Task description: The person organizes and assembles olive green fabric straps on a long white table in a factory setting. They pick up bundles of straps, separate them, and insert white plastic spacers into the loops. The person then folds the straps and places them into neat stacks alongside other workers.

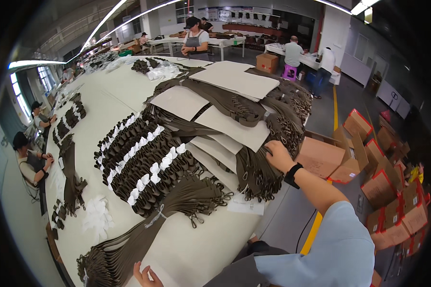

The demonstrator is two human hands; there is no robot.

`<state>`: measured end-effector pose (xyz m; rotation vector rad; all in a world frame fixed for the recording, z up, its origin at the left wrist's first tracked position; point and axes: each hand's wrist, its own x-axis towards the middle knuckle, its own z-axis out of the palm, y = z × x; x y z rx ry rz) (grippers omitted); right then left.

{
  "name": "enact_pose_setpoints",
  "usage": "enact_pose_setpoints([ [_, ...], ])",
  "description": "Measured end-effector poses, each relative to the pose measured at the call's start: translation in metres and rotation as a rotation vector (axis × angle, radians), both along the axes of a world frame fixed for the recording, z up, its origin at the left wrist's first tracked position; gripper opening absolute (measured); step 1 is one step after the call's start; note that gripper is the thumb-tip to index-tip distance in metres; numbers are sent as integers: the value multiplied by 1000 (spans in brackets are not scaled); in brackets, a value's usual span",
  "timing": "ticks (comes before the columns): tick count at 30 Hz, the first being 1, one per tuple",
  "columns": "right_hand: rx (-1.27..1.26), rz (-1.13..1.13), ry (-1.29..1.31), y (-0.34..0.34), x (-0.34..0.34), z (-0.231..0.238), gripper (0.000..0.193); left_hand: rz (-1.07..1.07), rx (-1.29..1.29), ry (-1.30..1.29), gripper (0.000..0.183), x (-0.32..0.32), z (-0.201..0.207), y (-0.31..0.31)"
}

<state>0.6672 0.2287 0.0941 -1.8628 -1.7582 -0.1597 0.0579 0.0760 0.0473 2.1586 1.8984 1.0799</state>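
Note:
My right hand [279, 156] is at the right edge of a heap of dark brown fabric straps [254, 172], beside the corner of a grey cardboard sheet [237, 128]. Its fingers are bent; what lies between them is hidden. My left hand [147, 276] shows at the lower edge, fingers apart and holding nothing visible. Close to it lies a long bundle of brown straps [139, 234], tied with a pale cord [155, 216]. Beyond that bundle, rows of folded brown straps with white bands [143, 162] stand packed together.
More cardboard sheets [234, 80] lie across the heap on the pale table [187, 248]. White paper pieces [98, 217] sit at the left. Open cartons [321, 155] stand right of the table, with more stacked [402, 215] beyond. Co-workers stand at the far side [196, 38] and left [31, 160].

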Motion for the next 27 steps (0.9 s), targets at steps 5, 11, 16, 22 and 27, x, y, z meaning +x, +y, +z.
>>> enact_pose_setpoints([
  [5, -221, -176, -20, 105, 112, 40, 50, -36, -14, 0, 11, 111, 15, 13],
  [11, -596, -118, -122, 189, 175, 23, 56, -68, -30, 113, 10, 190, 51, 22],
  [16, -809, 13, -38, 219, 173, 51, 45, 26, -70, 79, 12, 209, 60, 7],
  [22, -756, 473, 473, 225, 102, 108, 53, 97, -67, 6, 12, 229, 62, 8],
  [27, -854, 679, 939, 196, 41, 123, 48, 3, -74, 3, 10, 228, 55, 23],
])
